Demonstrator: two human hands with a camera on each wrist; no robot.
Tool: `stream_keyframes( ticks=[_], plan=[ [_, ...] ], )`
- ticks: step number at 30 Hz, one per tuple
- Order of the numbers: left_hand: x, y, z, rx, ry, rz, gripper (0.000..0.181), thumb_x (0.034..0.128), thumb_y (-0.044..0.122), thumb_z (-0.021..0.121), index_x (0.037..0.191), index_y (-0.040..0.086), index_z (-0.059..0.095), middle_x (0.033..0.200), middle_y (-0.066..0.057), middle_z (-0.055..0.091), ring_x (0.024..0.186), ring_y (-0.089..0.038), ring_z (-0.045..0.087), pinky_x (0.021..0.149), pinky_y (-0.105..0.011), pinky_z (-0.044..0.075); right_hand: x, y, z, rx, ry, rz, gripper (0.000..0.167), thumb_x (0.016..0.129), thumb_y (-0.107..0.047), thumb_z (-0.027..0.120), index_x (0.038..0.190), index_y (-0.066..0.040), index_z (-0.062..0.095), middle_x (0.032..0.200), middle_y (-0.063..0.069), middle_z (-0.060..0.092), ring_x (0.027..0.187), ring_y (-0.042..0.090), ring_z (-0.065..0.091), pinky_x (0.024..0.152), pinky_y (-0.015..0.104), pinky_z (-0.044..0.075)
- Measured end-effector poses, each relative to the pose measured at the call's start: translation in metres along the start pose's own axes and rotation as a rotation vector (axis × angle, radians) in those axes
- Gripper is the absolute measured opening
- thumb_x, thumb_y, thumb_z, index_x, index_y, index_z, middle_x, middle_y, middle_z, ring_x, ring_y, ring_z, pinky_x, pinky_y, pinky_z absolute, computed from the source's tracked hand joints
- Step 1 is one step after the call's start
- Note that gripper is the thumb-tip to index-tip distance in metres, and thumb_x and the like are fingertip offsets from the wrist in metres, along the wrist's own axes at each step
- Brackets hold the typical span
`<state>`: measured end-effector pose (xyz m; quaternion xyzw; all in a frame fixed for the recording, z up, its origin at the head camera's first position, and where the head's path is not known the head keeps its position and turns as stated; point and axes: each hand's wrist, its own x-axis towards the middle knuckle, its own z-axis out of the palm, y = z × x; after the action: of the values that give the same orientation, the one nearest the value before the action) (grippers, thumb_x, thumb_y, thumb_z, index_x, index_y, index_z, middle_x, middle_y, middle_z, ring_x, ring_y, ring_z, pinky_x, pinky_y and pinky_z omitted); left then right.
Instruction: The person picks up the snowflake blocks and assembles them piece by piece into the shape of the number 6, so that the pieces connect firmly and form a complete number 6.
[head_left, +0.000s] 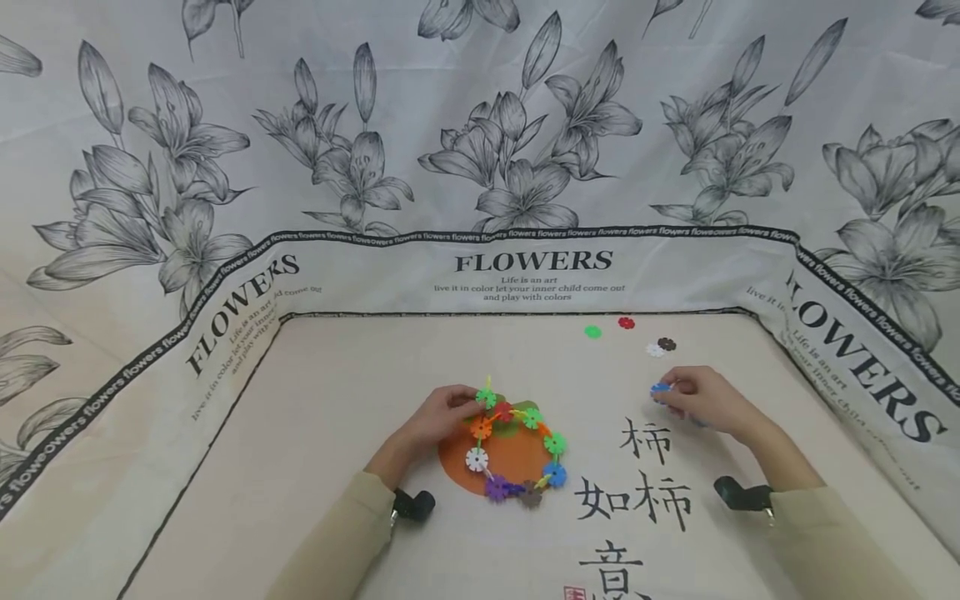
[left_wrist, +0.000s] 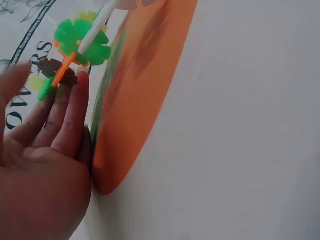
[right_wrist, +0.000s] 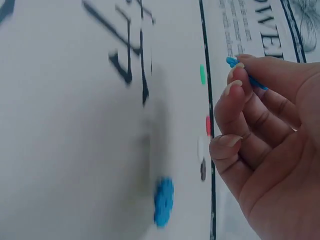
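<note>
My left hand (head_left: 442,414) is at the upper left of a ring of linked plastic snowflake discs (head_left: 554,443) in many colours. Its fingertips are at a green disc (head_left: 486,398) there, with a yellow piece sticking up. In the left wrist view the fingers (left_wrist: 65,122) stretch up against the discs, near a brown disc (left_wrist: 60,72); the thumb's contact is unclear. My right hand (head_left: 708,400) pinches a blue snowflake disc (head_left: 660,392) between thumb and fingertips. Below that hand another blue disc (right_wrist: 163,202) lies on the cloth.
Loose green (head_left: 593,332), red (head_left: 626,323), white (head_left: 655,351) and brown (head_left: 667,343) discs lie toward the back right. The cloth (head_left: 300,500) bears a printed orange persimmon (head_left: 457,467) under the ring and black characters (head_left: 633,496). A flower-printed curtain (head_left: 525,275) encloses the back and sides.
</note>
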<state>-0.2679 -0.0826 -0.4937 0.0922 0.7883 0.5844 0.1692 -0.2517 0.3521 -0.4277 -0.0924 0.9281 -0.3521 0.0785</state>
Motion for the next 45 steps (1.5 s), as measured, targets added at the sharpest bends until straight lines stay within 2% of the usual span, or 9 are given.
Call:
stream_keyframes(
  ticks=[4, 9, 13, 17, 20, 28, 34, 40, 45],
  plan=[
    [0.003, -0.003, 0.002, -0.031, 0.034, 0.037, 0.033, 0.1058, 0.030, 0.058, 0.122, 0.004, 0.069, 0.116, -0.007, 0.071, 0.110, -0.020, 0.063, 0.107, -0.045, 0.047, 0.018, -0.033, 0.027, 0.058, -0.050, -0.091, 0.023, 0.103, -0.020, 0.062, 0.115, 0.000, 0.067, 0.082, 0.013, 0.067, 0.077, 0.023, 0.059, 0.066, 0.029, 0.048],
    [0.005, -0.005, 0.003, -0.043, 0.059, 0.060, 0.029, 0.1067, 0.024, 0.056, 0.118, 0.001, 0.070, 0.113, -0.008, 0.072, 0.108, -0.019, 0.062, 0.106, -0.044, 0.047, 0.041, -0.072, 0.056, 0.152, -0.096, -0.187, 0.026, 0.103, -0.013, 0.062, 0.123, 0.003, 0.064, 0.087, 0.020, 0.071, 0.082, 0.032, 0.065, 0.072, 0.030, 0.053],
    [0.006, -0.006, 0.004, -0.071, 0.044, 0.060, 0.028, 0.1066, 0.020, 0.056, 0.119, -0.002, 0.069, 0.111, -0.010, 0.072, 0.107, -0.020, 0.064, 0.106, -0.044, 0.046, 0.059, -0.097, 0.077, 0.255, -0.090, -0.212, 0.026, 0.102, -0.014, 0.064, 0.121, 0.003, 0.064, 0.089, 0.021, 0.073, 0.086, 0.037, 0.067, 0.078, 0.036, 0.054],
    [0.008, -0.007, 0.005, -0.104, 0.039, 0.059, 0.028, 0.1066, 0.018, 0.056, 0.119, -0.003, 0.069, 0.111, -0.011, 0.072, 0.106, -0.019, 0.063, 0.105, -0.042, 0.047, 0.076, -0.114, 0.098, 0.312, -0.083, -0.226, 0.026, 0.101, -0.014, 0.065, 0.120, 0.004, 0.065, 0.092, 0.023, 0.072, 0.089, 0.043, 0.066, 0.078, 0.044, 0.056],
    [0.011, -0.008, 0.006, -0.134, 0.040, 0.053, 0.029, 0.1071, 0.019, 0.055, 0.120, -0.003, 0.069, 0.112, -0.009, 0.071, 0.105, -0.017, 0.062, 0.105, -0.039, 0.047, 0.088, -0.122, 0.111, 0.330, -0.089, -0.248, 0.025, 0.102, -0.009, 0.061, 0.121, 0.007, 0.065, 0.099, 0.023, 0.072, 0.090, 0.043, 0.066, 0.079, 0.049, 0.057],
    [0.009, -0.009, 0.006, -0.162, 0.031, 0.042, 0.030, 0.1076, 0.020, 0.054, 0.121, -0.003, 0.068, 0.110, -0.009, 0.073, 0.103, -0.016, 0.064, 0.104, -0.038, 0.049, 0.103, -0.139, 0.130, 0.435, -0.094, -0.205, 0.027, 0.102, -0.001, 0.055, 0.124, 0.013, 0.063, 0.107, 0.025, 0.070, 0.094, 0.043, 0.067, 0.084, 0.054, 0.056],
    [0.007, -0.009, 0.005, -0.165, 0.036, 0.037, 0.031, 0.1076, 0.021, 0.054, 0.122, -0.004, 0.067, 0.111, -0.011, 0.073, 0.105, -0.018, 0.065, 0.106, -0.040, 0.048, 0.107, -0.145, 0.134, 0.467, -0.114, -0.191, 0.029, 0.101, 0.000, 0.056, 0.127, 0.013, 0.062, 0.114, 0.028, 0.068, 0.092, 0.032, 0.070, 0.087, 0.051, 0.057],
    [0.008, -0.009, 0.006, -0.162, 0.034, 0.022, 0.031, 0.1078, 0.022, 0.054, 0.122, -0.003, 0.067, 0.110, -0.009, 0.072, 0.104, -0.017, 0.065, 0.105, -0.039, 0.049, 0.107, -0.146, 0.135, 0.460, -0.156, -0.181, 0.029, 0.102, -0.001, 0.055, 0.128, 0.009, 0.063, 0.116, 0.025, 0.068, 0.095, 0.035, 0.068, 0.090, 0.055, 0.055],
    [0.008, -0.009, 0.006, -0.176, 0.026, 0.026, 0.028, 0.1068, 0.019, 0.056, 0.119, -0.003, 0.068, 0.106, -0.009, 0.073, 0.101, -0.017, 0.065, 0.102, -0.037, 0.050, 0.108, -0.145, 0.136, 0.454, -0.180, -0.175, 0.031, 0.102, -0.001, 0.055, 0.131, 0.008, 0.061, 0.109, 0.021, 0.069, 0.096, 0.038, 0.067, 0.092, 0.058, 0.054]
  ],
)
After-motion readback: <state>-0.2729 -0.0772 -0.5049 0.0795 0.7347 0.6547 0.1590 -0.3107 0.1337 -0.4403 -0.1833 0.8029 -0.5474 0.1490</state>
